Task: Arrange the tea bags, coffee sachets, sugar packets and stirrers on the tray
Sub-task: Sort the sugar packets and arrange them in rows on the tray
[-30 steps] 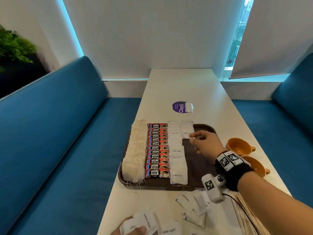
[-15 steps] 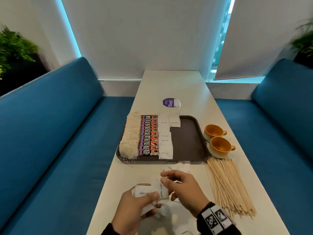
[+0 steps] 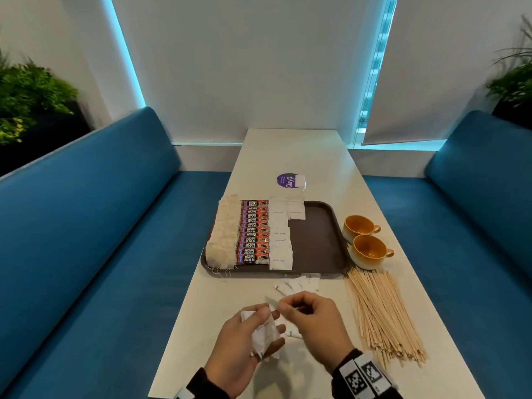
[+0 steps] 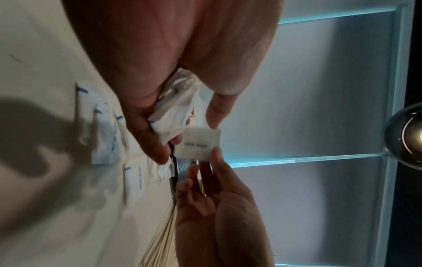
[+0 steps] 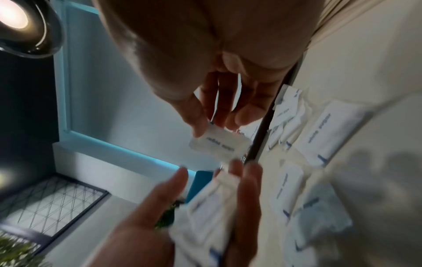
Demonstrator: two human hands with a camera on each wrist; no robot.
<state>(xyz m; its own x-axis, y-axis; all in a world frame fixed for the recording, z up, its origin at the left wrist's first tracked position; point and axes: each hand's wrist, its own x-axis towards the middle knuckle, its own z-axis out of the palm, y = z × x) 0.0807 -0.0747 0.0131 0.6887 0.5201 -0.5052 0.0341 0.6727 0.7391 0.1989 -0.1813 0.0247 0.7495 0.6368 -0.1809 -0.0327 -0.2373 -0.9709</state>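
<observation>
The brown tray (image 3: 316,240) holds a column of tea bags (image 3: 224,234), a column of coffee sachets (image 3: 254,231) and a column of white sugar packets (image 3: 280,234). One more packet (image 3: 296,210) starts a second sugar column. My left hand (image 3: 259,326) grips a bunch of sugar packets (image 3: 263,335) above the near table. My right hand (image 3: 288,305) pinches a single sugar packet (image 4: 200,142) between thumb and fingers, just off the bunch. The same packet (image 5: 219,144) shows in the right wrist view. Wooden stirrers (image 3: 380,309) lie in a pile to the right.
Loose sugar packets (image 3: 299,283) lie on the white table (image 3: 288,151) between the tray and my hands. Two orange cups (image 3: 359,226) (image 3: 370,250) stand right of the tray. A purple disc (image 3: 288,180) lies behind it. Blue benches flank the table.
My right hand left the tray's second sugar column, came back to my left hand and now pinches one packet from the bunch. My head has pulled back from the tray.
</observation>
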